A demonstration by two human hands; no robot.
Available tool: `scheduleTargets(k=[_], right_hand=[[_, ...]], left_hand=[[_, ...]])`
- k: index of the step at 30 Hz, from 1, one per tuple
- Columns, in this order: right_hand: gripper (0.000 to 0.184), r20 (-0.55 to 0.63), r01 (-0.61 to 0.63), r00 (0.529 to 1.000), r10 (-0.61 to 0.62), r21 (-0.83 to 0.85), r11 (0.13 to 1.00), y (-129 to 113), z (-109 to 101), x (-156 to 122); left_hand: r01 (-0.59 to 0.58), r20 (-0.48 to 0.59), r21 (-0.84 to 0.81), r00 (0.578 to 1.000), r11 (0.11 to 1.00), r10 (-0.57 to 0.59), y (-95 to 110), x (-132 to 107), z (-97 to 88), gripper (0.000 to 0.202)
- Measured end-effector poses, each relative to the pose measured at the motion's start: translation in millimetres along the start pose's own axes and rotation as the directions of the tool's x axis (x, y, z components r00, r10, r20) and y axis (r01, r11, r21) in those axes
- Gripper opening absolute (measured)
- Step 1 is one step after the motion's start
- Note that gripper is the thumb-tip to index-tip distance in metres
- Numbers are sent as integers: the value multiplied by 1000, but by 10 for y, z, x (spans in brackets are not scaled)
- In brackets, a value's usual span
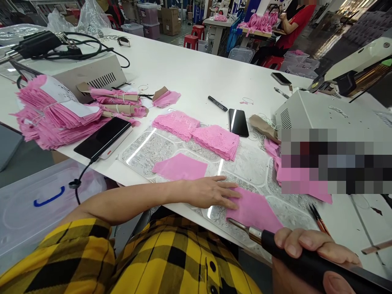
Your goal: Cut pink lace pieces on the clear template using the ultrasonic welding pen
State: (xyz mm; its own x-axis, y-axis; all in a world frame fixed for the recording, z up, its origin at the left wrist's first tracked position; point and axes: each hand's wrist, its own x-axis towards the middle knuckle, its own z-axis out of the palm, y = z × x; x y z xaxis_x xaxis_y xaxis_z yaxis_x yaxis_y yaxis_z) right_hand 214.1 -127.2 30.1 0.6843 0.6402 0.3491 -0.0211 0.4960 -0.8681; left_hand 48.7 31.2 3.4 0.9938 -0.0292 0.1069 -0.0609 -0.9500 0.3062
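Note:
My left hand (214,192) lies flat with its fingers spread, the fingertips on the left edge of a pink fabric piece (254,210). In my right hand (309,249) is a thick black-handled tool (283,247) with a narrow metal tip, a kind I cannot make out for certain. That tip is at the fabric's lower left corner; whether it touches is unclear. Another flat pink piece (182,167) lies to the left on a clear patterned mat (245,169). Behind it sit two stacks of pink lace-like pieces, a left stack (176,123) and a right stack (216,141).
Tied pink bundles (58,118) and a phone (102,139) lie at the left, by a grey box (88,73). Another phone (238,122) and a marker (217,103) lie beyond the mat. Tweezers (318,220) are at the right. A person (290,28) sits at the back.

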Motion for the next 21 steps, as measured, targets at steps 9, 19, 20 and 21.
scheduleTargets(k=[9, 19, 20, 21], right_hand=[[15, -62, -23, 998, 22, -14, 1000, -6, 72, -22], [14, 2, 40, 999, -40, -8, 999, 33, 28, -5], [15, -28, 21, 999, -21, -10, 1000, 29, 29, -9], [15, -65, 5, 998, -5, -7, 1000, 23, 31, -13]], left_hand=[[41, 19, -43, 999, 998, -40, 10, 17, -14, 48], [47, 119, 11, 992, 999, -48, 38, 32, -48, 45], [58, 141, 9, 988, 998, -59, 47, 42, -66, 46], [72, 156, 4, 985, 997, -72, 55, 53, -89, 48]])
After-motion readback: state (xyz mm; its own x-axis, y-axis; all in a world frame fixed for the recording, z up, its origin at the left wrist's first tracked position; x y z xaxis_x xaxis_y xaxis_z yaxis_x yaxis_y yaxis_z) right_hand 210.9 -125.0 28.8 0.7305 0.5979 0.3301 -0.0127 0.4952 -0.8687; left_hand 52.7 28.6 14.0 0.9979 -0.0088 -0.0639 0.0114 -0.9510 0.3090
